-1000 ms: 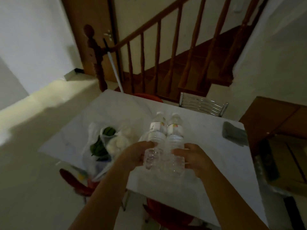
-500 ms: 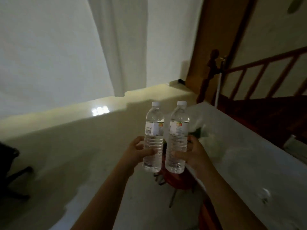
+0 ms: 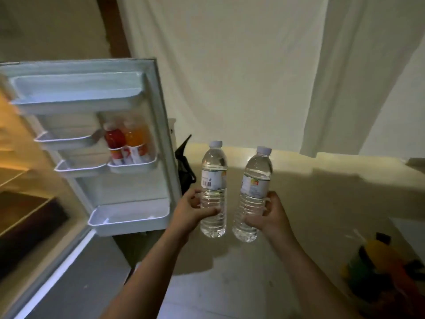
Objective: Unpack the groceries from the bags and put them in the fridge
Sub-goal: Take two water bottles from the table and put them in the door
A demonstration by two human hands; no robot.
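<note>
I hold two clear water bottles upright in front of me. My left hand (image 3: 192, 209) grips the left water bottle (image 3: 213, 178) around its lower half. My right hand (image 3: 271, 214) grips the right water bottle (image 3: 256, 180) the same way. Both have white caps and paper labels. The fridge door (image 3: 161, 125) stands open at the left, just left of my left hand. Its bottom door shelf (image 3: 128, 221) has nothing in it. A red drink bottle (image 3: 115, 138) and an orange drink bottle (image 3: 135, 137) stand in a middle door shelf.
The lit fridge interior (image 3: 13, 157) fills the far left edge. A dark object (image 3: 185, 162) leans behind the door. White curtains (image 3: 253, 65) hang ahead. A colourful blurred object (image 3: 379, 272) lies on the floor at the lower right. Pale floor spreads below my arms.
The view has swung left from the table and stairs to the open fridge. Both hands still carry the two water bottles, now held slightly further apart.
</note>
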